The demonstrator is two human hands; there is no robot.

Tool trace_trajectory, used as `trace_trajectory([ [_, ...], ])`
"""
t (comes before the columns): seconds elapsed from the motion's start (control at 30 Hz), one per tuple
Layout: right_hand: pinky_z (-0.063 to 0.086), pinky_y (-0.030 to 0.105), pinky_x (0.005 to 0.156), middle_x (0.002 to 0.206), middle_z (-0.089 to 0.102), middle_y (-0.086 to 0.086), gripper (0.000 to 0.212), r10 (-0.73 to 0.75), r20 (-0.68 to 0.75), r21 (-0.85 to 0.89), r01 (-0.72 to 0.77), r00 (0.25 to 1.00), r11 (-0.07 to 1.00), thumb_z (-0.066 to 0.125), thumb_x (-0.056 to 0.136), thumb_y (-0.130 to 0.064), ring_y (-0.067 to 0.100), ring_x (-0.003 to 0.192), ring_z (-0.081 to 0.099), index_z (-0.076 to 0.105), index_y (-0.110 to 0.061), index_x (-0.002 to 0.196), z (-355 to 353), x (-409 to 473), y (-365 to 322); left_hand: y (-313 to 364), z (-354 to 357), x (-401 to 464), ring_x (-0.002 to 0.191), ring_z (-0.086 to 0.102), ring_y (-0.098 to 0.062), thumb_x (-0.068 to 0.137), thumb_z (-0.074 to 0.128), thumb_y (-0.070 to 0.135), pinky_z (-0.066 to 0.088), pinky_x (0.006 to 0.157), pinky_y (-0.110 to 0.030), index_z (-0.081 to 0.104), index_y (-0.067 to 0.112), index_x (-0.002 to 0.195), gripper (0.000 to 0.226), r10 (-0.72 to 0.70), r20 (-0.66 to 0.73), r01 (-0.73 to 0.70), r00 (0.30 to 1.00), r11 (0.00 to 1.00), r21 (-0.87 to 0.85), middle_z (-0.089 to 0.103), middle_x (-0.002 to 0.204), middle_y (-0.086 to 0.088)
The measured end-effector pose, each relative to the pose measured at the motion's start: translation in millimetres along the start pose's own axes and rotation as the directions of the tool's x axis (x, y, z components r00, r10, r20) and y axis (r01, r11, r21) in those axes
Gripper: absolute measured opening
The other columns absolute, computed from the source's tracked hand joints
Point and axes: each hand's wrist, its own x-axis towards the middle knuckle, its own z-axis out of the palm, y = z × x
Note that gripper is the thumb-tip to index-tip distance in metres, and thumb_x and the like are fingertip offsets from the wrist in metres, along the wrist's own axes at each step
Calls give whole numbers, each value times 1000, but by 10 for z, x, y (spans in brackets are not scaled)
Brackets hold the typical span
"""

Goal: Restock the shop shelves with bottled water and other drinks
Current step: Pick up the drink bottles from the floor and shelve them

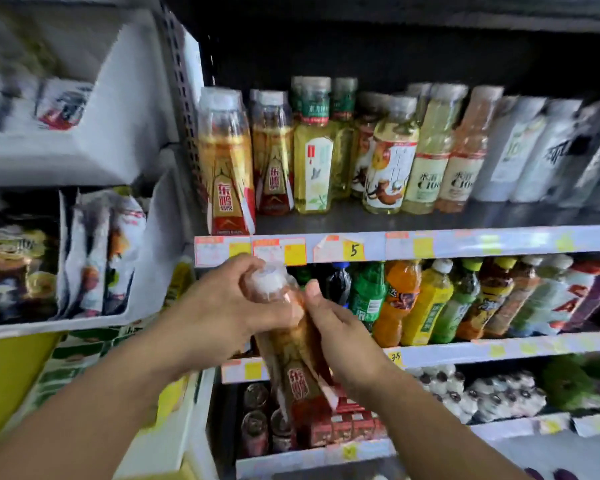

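I hold an amber drink bottle (293, 344) with a white cap and a red-and-gold label, tilted, in front of the middle shelves. My left hand (219, 306) grips its neck just below the cap. My right hand (340, 336) pinches the bottle's side, thumb up against the shoulder. Two matching amber bottles (226, 164) stand at the left end of the upper drinks shelf (430, 242).
Yellow tea and pale juice bottles (388, 154) fill the upper shelf to the right. Below it stand soda and tea bottles (426, 299), then cans (255, 431), red cartons and small bottle packs (478, 393). A white snack rack (94, 258) stands on the left.
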Motion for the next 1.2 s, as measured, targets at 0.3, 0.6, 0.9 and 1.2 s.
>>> trace_trajectory([
  [0.3,50,53,103,115,75,9,73,-135,5,131,133,991,982,61,76,-71,27,109,71,63,-17,126,42,-134,-848,916,-176,84,66,70,-1,70,82,40,51,56,-15,72,18,97,36,111,-290,-184,951,954,-236,77,84,4],
  [0.6,58,46,88,101,77,11,62,-187,-56,238,195,981,951,56,81,-60,27,93,75,65,-11,119,77,-194,-1130,1145,-178,14,74,74,-16,77,75,51,61,67,-34,71,21,90,32,117,-403,-215,908,955,-205,76,82,3],
  [0.9,58,45,88,102,77,10,63,-189,-88,200,204,978,958,54,84,-63,25,93,75,65,-13,120,54,-140,-1096,1055,-131,14,82,75,-17,83,75,36,62,75,-38,72,23,95,18,114,-390,-235,914,931,-280,76,90,3],
  [1.2,60,33,70,95,78,7,57,-203,9,138,200,979,970,67,75,-50,22,87,76,61,-13,118,-54,-73,-1043,1023,-92,56,83,73,-15,81,76,36,61,70,-31,72,22,101,24,114,-389,-223,914,943,-248,75,94,2],
])
